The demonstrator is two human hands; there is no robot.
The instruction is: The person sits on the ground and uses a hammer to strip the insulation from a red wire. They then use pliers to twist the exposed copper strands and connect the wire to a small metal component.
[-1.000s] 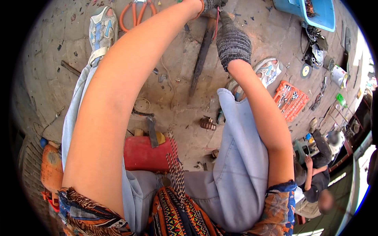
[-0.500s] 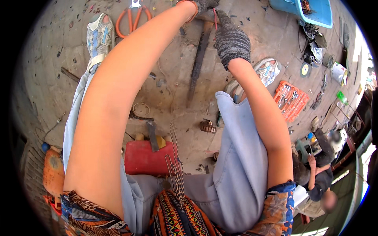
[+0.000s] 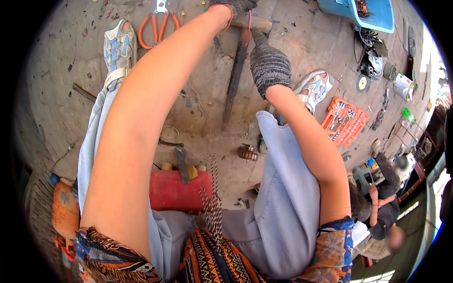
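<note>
My left hand (image 3: 238, 5), in a dark grey knit glove, is at the top edge, partly cut off, its fingers closed. A short red wire (image 3: 248, 29) hangs from its fingertips. Just below on the right is my right hand (image 3: 271, 65), gloved alike, its fingers drawn together to a narrow tip; what they hold, if anything, is hidden. That tip is by the head of a hammer (image 3: 234, 78), which lies between my feet with its dark handle pointing toward me.
Orange-handled cutters (image 3: 159, 29) lie by my left shoe. At right are an orange socket set (image 3: 347, 121), a blue bin (image 3: 377, 16) and a cutting disc (image 3: 362, 83). A red container (image 3: 181, 191) and a small motor part (image 3: 247, 152) are nearer me. Another person (image 3: 384, 210) sits far right.
My right hand has drawn back slightly down and left, away from the red wire. The wire has shifted left and now hangs lower, and more of the hammer head shows.
</note>
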